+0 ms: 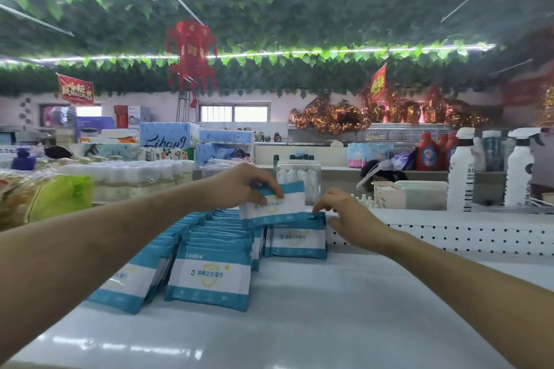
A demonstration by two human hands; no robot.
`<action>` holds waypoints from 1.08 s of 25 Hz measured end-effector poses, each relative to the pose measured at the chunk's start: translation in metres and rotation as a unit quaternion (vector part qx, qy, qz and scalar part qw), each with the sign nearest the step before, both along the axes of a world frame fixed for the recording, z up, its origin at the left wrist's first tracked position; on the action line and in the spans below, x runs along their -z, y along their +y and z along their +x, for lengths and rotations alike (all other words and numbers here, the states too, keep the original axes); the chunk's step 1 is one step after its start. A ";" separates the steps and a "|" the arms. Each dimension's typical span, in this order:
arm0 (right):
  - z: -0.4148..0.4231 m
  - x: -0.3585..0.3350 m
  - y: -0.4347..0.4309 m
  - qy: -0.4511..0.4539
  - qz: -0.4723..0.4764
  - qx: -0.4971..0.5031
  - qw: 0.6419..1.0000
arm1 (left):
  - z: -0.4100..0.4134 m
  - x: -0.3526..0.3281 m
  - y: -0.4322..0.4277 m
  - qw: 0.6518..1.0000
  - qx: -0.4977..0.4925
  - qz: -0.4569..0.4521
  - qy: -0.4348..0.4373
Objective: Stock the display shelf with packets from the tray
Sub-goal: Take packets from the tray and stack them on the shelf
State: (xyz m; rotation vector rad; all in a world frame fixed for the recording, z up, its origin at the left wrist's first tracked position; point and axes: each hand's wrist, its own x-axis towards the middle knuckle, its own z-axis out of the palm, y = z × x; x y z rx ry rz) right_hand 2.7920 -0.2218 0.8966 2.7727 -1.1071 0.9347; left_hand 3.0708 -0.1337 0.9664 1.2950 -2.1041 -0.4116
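Centre frame: left hand (pixel 248 186) pinches wet-wipe pkt (pixel 280 204); right hand (pixel 344 214), fingers loose, touches stocked row (pixel 295 241). Best slot it upright, flush.

The shelf (pixel 299 323) across the lower frame was finished in smooth white gloss, and the lights were mirrored in it. The packets (pixel 209 275) at lower centre, and the packet (pixel 278 204) raised above them, were wrapped in thin, faintly shiny plastic film. The back panel (pixel 464 237) at the right was formed of perforated white sheet, seemingly painted metal, matt. The spray bottles (pixel 461 171) at the right were moulded in matt white plastic. The garlands (pixel 332 118) right of centre were made of glittering foil.
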 end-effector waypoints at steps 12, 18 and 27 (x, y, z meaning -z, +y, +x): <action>-0.078 -0.013 0.032 -0.059 -0.054 0.069 0.994 | -0.051 0.052 -0.053 0.958 -0.009 -0.035 -0.284; -0.022 -0.022 0.062 -0.004 -0.066 0.032 0.997 | -0.024 0.032 -0.013 0.964 -0.053 -0.090 -0.246; 0.267 -0.023 0.197 0.038 -0.071 -0.236 0.968 | 0.174 0.050 0.245 0.898 -0.346 -0.119 -0.246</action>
